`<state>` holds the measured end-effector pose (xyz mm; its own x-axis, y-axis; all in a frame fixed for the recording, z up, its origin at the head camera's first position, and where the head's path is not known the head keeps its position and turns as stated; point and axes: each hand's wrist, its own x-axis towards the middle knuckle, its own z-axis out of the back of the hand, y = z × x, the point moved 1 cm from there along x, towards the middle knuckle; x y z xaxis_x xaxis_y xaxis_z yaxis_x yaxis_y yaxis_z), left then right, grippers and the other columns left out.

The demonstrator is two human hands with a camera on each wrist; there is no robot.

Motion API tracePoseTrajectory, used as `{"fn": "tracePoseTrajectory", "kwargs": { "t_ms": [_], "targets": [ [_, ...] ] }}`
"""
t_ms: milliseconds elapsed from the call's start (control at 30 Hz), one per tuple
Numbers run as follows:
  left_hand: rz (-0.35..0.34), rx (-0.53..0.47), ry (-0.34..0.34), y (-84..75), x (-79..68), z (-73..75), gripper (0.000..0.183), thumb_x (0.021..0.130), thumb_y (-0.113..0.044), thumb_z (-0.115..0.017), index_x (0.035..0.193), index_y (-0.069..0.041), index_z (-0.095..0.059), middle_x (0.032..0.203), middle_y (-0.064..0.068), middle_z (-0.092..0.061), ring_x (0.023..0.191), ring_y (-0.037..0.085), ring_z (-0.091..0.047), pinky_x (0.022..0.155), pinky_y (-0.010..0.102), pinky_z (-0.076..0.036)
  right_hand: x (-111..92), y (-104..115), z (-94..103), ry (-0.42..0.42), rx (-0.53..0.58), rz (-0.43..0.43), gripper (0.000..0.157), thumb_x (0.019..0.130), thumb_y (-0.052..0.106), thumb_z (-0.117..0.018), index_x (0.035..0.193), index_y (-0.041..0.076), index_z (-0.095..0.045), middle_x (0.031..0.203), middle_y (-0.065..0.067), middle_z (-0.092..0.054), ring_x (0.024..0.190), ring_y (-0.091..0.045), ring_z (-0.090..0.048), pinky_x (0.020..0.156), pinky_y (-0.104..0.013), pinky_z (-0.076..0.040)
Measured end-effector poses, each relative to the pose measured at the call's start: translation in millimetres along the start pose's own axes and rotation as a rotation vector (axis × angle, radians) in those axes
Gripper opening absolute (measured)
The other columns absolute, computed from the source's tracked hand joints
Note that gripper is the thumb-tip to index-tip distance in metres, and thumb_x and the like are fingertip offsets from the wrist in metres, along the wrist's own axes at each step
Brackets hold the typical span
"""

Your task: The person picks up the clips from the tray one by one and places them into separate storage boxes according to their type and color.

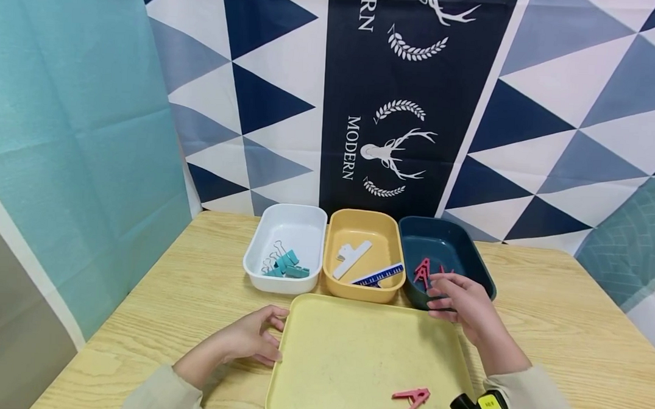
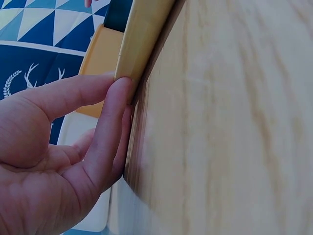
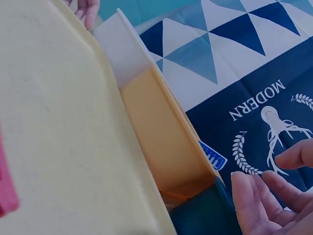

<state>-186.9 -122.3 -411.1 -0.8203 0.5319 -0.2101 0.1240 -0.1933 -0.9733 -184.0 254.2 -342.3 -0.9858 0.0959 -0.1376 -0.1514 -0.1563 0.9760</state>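
Note:
My left hand (image 1: 256, 335) is at the left edge of the pale yellow tray (image 1: 354, 346). In the left wrist view its fingertips touch the tray's rim (image 2: 142, 44). My right hand (image 1: 463, 305) hovers over the near side of the dark teal bin (image 1: 481, 269), fingers loosely bent and apart, with nothing between them. Red clothespins (image 1: 422, 271) lie in that bin, partly hidden by the hand. A single pinkish-red clothespin (image 1: 415, 398) lies on the tray near its front right; part of it shows as a pink clothespin (image 3: 6, 181) in the right wrist view.
Left of the dark bin stands an orange-yellow bin (image 1: 334, 229), holding a white wide-bar clip (image 1: 354, 259) and a blue-and-white striped strip (image 1: 379, 275). A white bin (image 1: 257, 241) holds several teal binder clips (image 1: 286, 262). Behind the wooden table (image 1: 158, 319) hangs a patterned cloth (image 1: 276, 117).

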Motion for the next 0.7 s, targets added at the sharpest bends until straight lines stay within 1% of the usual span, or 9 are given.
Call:
{"fn": "tracePoseTrajectory", "kwargs": {
  "t_ms": [100, 300, 467, 700],
  "targets": [
    [0.000, -0.004, 0.003, 1.1, 0.3, 0.2, 0.076, 0.067, 0.021, -0.067, 0.134, 0.004, -0.034, 0.114, 0.018, -0.040, 0.083, 0.024, -0.058, 0.066, 0.041, -0.060, -3.0, -4.2, -1.1, 0.009, -0.003, -0.007, 0.036, 0.095, 0.022, -0.052, 0.121, -0.003, -0.052, 0.093, -0.011, -0.060, 0.071, -0.018, -0.061, 0.067, -0.032, -0.060],
    [0.003, 0.003, -0.002, 0.4, -0.1, 0.4, 0.076, 0.067, 0.021, -0.067, 0.134, 0.004, -0.035, 0.113, 0.018, -0.040, 0.083, 0.024, -0.057, 0.066, 0.041, -0.060, -9.3, -12.4, -4.8, 0.031, -0.001, -0.037, 0.041, 0.095, 0.022, -0.052, 0.124, -0.006, -0.049, 0.095, -0.012, -0.060, 0.073, -0.021, -0.062, 0.066, -0.033, -0.060],
    [0.010, 0.005, -0.008, 0.6, 0.2, 0.6, 0.076, 0.067, 0.020, -0.068, 0.133, 0.004, -0.035, 0.113, 0.018, -0.040, 0.083, 0.024, -0.057, 0.066, 0.041, -0.060, -13.4, -16.1, -6.0, 0.049, 0.000, -0.054, 0.039, 0.094, 0.021, -0.055, 0.121, -0.006, -0.051, 0.097, -0.013, -0.058, 0.072, -0.023, -0.062, 0.064, -0.035, -0.060],
    [0.009, 0.003, -0.006, -0.1, -0.4, -0.2, 0.075, 0.067, 0.021, -0.067, 0.133, 0.004, -0.035, 0.113, 0.018, -0.040, 0.083, 0.024, -0.057, 0.066, 0.041, -0.060, -21.9, -19.3, -8.8, 0.118, -0.074, -0.072, 0.041, 0.090, 0.019, -0.059, 0.120, -0.007, -0.051, 0.101, -0.013, -0.056, 0.077, -0.026, -0.059, 0.065, -0.039, -0.060]
  ]
}}
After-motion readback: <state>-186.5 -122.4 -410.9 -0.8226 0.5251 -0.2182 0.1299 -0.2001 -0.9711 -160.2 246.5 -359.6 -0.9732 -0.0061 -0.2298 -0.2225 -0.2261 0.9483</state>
